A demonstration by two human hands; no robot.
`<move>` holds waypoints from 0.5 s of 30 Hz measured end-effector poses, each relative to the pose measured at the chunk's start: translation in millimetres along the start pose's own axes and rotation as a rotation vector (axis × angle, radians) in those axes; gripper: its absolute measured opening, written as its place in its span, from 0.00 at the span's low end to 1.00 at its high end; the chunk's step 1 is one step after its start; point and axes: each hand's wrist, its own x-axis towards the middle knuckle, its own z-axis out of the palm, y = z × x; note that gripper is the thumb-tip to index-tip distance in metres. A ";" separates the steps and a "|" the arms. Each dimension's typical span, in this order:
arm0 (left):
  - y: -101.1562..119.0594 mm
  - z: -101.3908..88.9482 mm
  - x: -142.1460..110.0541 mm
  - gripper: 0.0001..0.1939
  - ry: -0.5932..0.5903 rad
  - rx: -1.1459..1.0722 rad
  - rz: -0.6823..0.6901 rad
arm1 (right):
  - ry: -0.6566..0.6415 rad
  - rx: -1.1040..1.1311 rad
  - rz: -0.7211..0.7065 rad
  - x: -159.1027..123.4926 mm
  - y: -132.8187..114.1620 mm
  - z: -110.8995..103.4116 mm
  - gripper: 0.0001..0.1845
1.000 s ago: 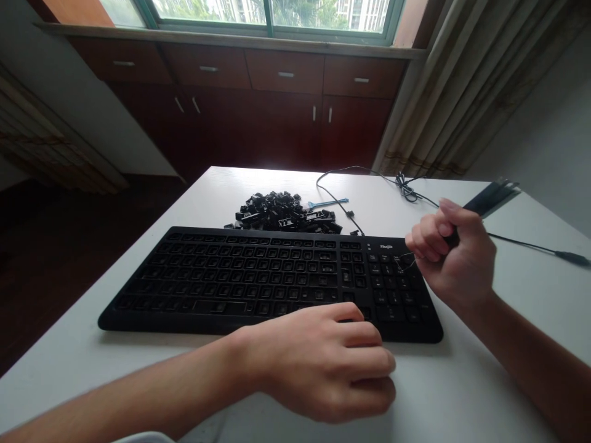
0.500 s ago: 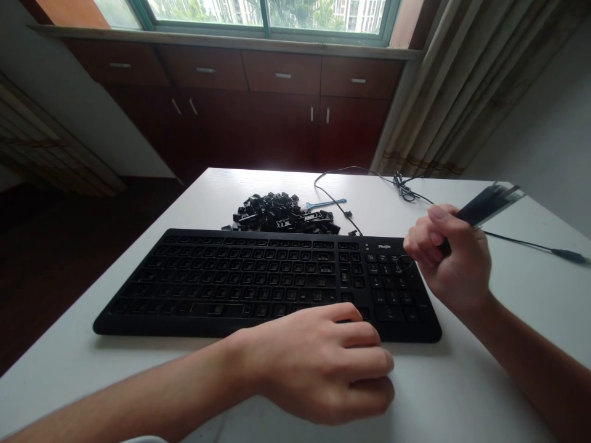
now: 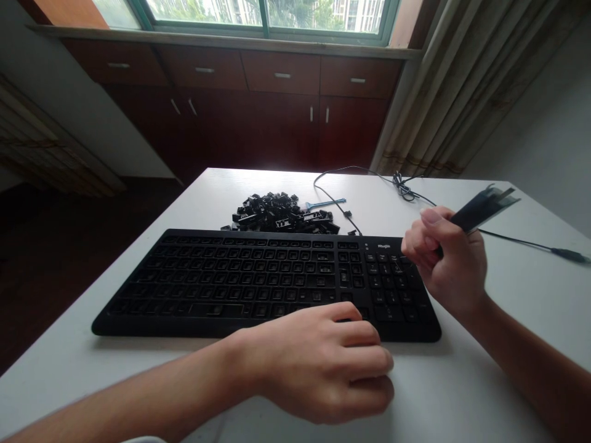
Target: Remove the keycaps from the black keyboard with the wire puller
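A black keyboard (image 3: pixel 152 329) lies across the white table, most of its key positions bare, with keycaps remaining on the number pad at the right. My right hand (image 3: pixel 447 258) is closed in a fist above the number pad, around a keycap puller (image 3: pixel 478 209) with a dark flat handle. The handle's ragged end sticks out to the upper right; fine wire shows faintly near the keys. My left hand (image 3: pixel 327 363) lies over the keyboard's front edge, knuckles up and fingers curled. Its fingertips and thumb are hidden, so whatever they hold cannot be seen.
Behind the keyboard is a heap of loose black keycaps (image 3: pixel 272 212), with a slim blue tool (image 3: pixel 325 203) beside it. The keyboard's cable (image 3: pixel 404 187) runs back, is bundled, and ends in a plug (image 3: pixel 570 254) at the right. Cabinets (image 3: pixel 244 123) stand beyond the table.
My right hand and the keycap puller have shifted slightly left and a little down. My left hand stays in place on the keyboard's front edge.
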 end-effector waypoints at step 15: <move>0.6 -0.9 0.6 0.12 -0.012 0.008 -0.005 | -0.038 -0.031 0.023 -0.8 0.3 0.6 0.24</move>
